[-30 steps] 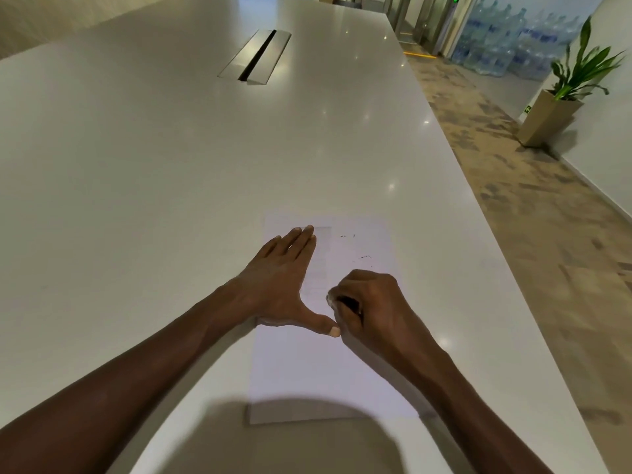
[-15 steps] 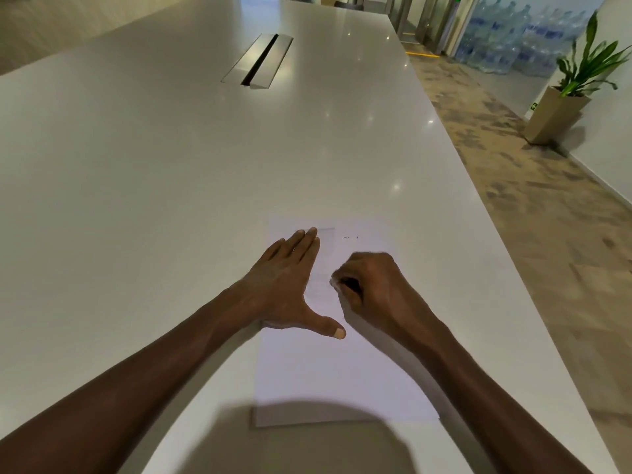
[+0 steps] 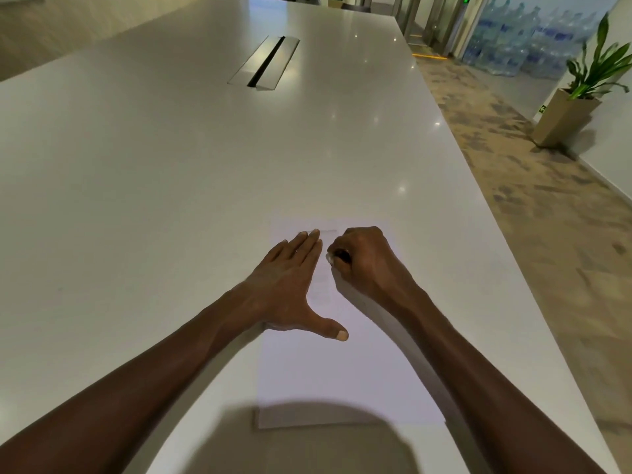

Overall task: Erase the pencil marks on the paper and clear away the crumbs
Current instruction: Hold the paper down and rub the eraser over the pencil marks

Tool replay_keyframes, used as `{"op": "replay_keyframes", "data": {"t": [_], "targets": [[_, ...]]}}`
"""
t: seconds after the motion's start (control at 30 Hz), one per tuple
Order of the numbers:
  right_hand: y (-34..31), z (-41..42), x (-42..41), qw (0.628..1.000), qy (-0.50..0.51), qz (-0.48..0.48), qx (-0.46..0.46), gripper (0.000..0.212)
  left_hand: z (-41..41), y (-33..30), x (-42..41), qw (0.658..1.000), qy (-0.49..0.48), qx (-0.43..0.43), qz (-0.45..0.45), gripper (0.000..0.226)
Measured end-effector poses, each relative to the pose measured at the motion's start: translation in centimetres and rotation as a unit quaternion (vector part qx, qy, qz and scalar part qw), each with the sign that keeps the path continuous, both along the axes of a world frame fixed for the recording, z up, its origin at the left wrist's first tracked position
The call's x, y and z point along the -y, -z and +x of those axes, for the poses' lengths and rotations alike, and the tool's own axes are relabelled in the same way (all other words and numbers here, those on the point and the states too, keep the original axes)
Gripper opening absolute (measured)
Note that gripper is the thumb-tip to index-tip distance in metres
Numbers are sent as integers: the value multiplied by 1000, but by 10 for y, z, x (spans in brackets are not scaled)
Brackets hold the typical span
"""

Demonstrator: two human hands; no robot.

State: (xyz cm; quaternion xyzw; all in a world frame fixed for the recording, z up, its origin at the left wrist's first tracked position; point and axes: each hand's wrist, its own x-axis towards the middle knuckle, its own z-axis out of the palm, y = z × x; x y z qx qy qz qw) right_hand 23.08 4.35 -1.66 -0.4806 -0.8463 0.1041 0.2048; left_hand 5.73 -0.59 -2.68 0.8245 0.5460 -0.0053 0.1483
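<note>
One sheet of paper [image 3: 342,378] lies before you on one long white table [image 3: 154,200], its near edge just inside your own shadow and its right side close to the table's right edge. Two bare forearms cross the near corners of the frame and meet over the sheet's far half.

Your left hand [image 3: 290,285] lies flat and open on the paper's left margin, grasping nothing, four fingers together pointing away and the thumb splayed right across the page. Your right hand [image 3: 366,265] is curled into a loose fist just beside those fingertips, near the sheet's far edge, pinching a small object [image 3: 337,257] against the page; only a pale tip and a dark sliver show, too little to tell what it is. No pencil marks or crumbs can be made out on the paper at this sharpness.

To the left and ahead the tabletop runs wide and bare, broken only by one metal cable hatch [image 3: 265,61] set flush, well beyond your reach. Past the right edge, patterned floor leads to one potted plant [image 3: 581,97] and stacked water bottles [image 3: 519,42] by the far wall.
</note>
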Motion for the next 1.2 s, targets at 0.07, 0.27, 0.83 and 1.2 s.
{"op": "replay_keyframes", "data": {"t": [0.07,0.27,0.83,1.2], "targets": [[-2,4,12,1000,-5,-6,-10,26,0,0,1,1000,-1,0,0,151],[-5,12,72,999,-43,-25,-13,21,0,2,-2,1000,5,-12,6,148],[3,12,9,999,49,5,-2,22,0,-1,0,1000,-7,-4,-4,151],[-18,26,46,994,90,-48,-45,15,0,-4,1,999,-4,28,-14,150]]}}
